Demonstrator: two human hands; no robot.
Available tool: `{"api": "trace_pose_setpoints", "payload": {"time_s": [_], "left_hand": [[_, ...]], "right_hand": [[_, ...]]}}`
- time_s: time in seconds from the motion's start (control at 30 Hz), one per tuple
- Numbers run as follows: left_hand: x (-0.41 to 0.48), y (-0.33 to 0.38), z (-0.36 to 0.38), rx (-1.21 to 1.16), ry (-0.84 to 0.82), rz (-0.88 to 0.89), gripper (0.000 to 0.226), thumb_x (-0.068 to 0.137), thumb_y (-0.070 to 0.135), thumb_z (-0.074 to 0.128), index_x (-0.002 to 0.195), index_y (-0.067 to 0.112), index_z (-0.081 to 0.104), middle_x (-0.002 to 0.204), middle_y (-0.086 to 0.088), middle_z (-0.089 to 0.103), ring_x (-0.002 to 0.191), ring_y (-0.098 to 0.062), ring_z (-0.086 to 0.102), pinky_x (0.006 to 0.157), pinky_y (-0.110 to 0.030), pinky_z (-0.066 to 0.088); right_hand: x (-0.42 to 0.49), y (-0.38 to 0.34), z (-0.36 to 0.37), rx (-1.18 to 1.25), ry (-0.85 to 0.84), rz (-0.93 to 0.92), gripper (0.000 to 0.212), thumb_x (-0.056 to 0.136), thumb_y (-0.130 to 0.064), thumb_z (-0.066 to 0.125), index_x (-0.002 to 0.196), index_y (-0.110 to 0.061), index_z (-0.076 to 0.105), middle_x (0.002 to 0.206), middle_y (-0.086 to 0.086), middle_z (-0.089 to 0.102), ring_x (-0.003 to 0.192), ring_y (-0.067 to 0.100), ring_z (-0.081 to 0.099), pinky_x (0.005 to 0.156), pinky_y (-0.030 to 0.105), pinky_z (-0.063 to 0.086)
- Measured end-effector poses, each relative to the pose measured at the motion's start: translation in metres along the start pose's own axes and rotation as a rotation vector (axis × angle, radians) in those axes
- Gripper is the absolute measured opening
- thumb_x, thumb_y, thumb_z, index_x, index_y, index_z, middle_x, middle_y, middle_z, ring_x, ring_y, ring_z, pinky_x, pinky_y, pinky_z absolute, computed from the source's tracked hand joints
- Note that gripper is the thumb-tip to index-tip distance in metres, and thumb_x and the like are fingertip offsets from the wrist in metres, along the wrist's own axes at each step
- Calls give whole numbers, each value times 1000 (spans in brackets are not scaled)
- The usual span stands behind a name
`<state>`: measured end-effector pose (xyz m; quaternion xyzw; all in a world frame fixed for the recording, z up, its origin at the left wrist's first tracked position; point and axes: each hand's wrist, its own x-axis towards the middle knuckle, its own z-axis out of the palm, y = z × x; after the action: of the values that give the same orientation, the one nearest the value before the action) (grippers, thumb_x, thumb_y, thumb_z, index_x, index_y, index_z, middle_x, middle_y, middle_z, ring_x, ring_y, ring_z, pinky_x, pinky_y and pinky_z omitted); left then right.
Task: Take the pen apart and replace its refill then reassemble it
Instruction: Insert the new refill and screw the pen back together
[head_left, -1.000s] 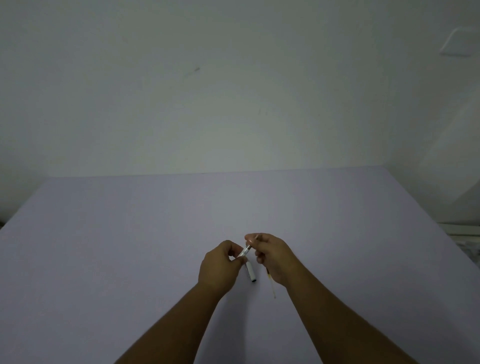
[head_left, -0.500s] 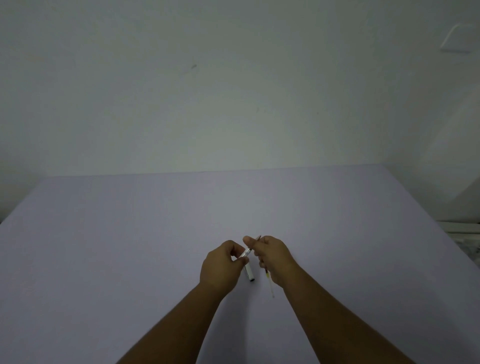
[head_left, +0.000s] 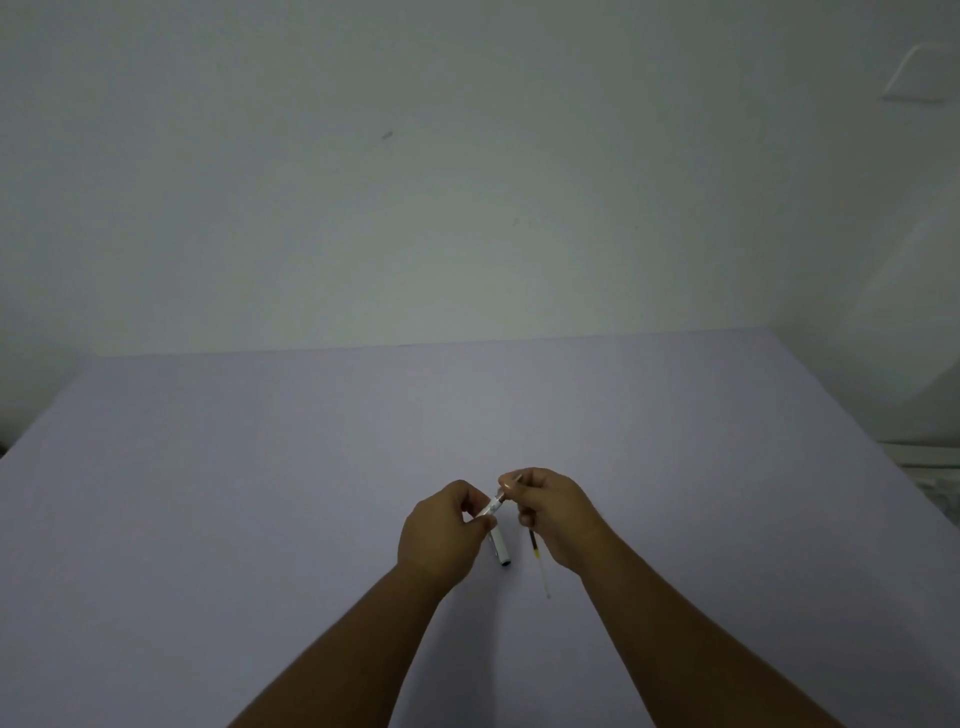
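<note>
My left hand (head_left: 441, 525) is closed around the white pen barrel (head_left: 491, 506), which slants up to the right. My right hand (head_left: 558, 514) pinches the pen's tip end (head_left: 511, 480) between thumb and fingers. The two hands nearly touch above the lilac table (head_left: 260, 493). A short white tube-like pen part (head_left: 500, 548) with a dark end shows just below my left hand's fingers, apparently lying on the table. A thin refill (head_left: 539, 564), dark at the top and clear lower down, lies on the table with its upper end hidden under my right hand.
The table runs back to a plain pale wall (head_left: 467, 182). Its right edge (head_left: 883, 447) falls away beside a light-coloured object on the floor.
Both hands stay together at the pen. My right fingers have shifted slightly on the tip end. The white part and the refill lie where they were.
</note>
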<state>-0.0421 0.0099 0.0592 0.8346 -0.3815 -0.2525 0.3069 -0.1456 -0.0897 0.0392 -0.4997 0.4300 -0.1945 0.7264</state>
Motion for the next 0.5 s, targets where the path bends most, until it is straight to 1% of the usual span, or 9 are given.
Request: {"api": "trace_pose_setpoints", "payload": {"time_s": [0.03,0.13,0.17,0.23,0.3,0.4,0.43,0.5], "left_hand": [[0,0,0,12,5,7,7,87,25,65,83,24,59,86,8,62,71,-11,55,53,-13,34],[1,0,-1,52,22,15,8,88,27,64,82,26,58,83,8,62,69,-12,55,52,-14,35],[1,0,-1,63,30,14,9,88,27,63,82,26,57,81,8,61,69,-12,55,52,-14,35],[2,-2,-1,96,52,21,11,89,28,61,81,27,55,78,8,60,68,-12,55,51,-13,34],[4,-4,-1,148,73,49,10,90,29,59,81,27,55,78,6,60,69,-12,54,51,-13,32],[6,-9,-2,197,69,85,9,90,29,59,90,21,63,88,3,68,72,-11,52,51,-12,29],[7,-11,-2,198,60,80,11,90,29,59,92,20,64,92,3,69,73,-11,52,51,-12,29],[10,-15,-4,170,39,44,12,89,29,61,96,21,65,95,4,70,76,-12,56,52,-13,32]], "right_hand": [[1,-1,0,-21,16,5,8,88,-13,62,83,-10,66,80,9,61,57,12,41,57,22,39],[4,-2,3,-96,59,51,18,86,-25,66,79,-8,64,72,4,60,53,11,40,55,22,39],[5,-2,4,-99,67,69,20,85,-26,67,76,-8,64,70,4,59,53,11,40,55,23,39],[8,-2,8,-47,84,109,22,84,-24,69,73,-6,65,67,5,55,53,12,40,52,22,39],[10,-3,12,0,108,155,21,83,-21,70,75,-2,66,65,5,53,52,11,39,50,21,38],[12,-2,15,12,113,194,20,83,-18,70,73,-2,66,64,5,53,51,11,40,50,20,38],[12,-1,16,-15,104,197,21,83,-20,70,71,-3,66,64,5,54,52,11,40,51,21,38],[14,0,16,-118,104,196,27,83,-30,68,72,-6,67,66,5,57,53,12,42,53,22,40]]}}
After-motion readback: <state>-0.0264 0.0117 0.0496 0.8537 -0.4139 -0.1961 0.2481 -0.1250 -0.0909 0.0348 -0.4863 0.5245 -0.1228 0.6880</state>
